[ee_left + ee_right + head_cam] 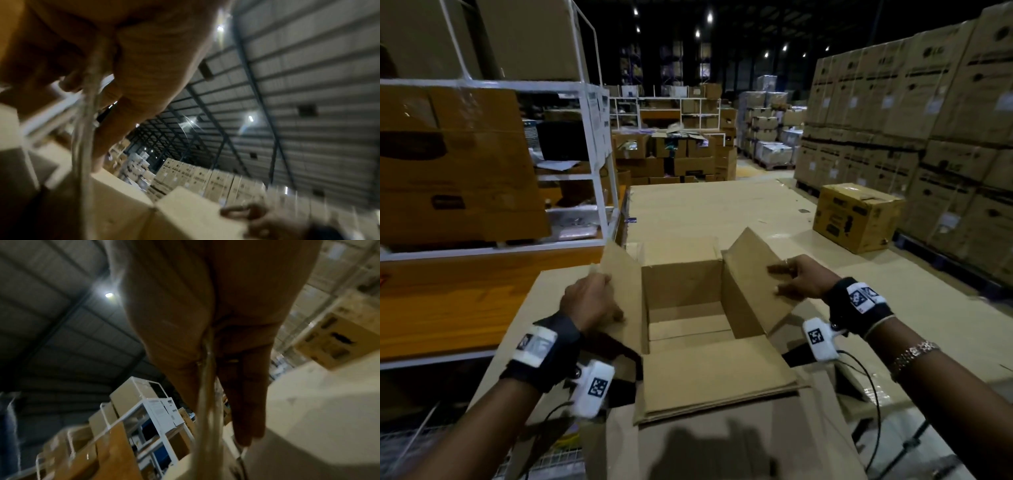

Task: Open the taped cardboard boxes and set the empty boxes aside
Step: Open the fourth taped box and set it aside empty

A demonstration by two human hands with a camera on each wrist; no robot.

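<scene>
An open, empty cardboard box (681,291) stands in front of me on flat cardboard sheets (705,209). My left hand (589,301) grips the upright left flap (625,274); in the left wrist view the flap's edge (90,113) runs between thumb and fingers of the left hand (144,73). My right hand (801,277) holds the right flap (746,291), which leans outward, and in the right wrist view that flap's edge (207,402) sits between the thumb and fingers of the right hand (205,321). The near flap (715,373) lies folded toward me.
A closed taped box (858,216) sits on the sheets at the far right. A white rack (599,137) loaded with boxes stands on an orange bench (465,298) to the left. Tall pallet stacks of cartons (928,120) line the right side.
</scene>
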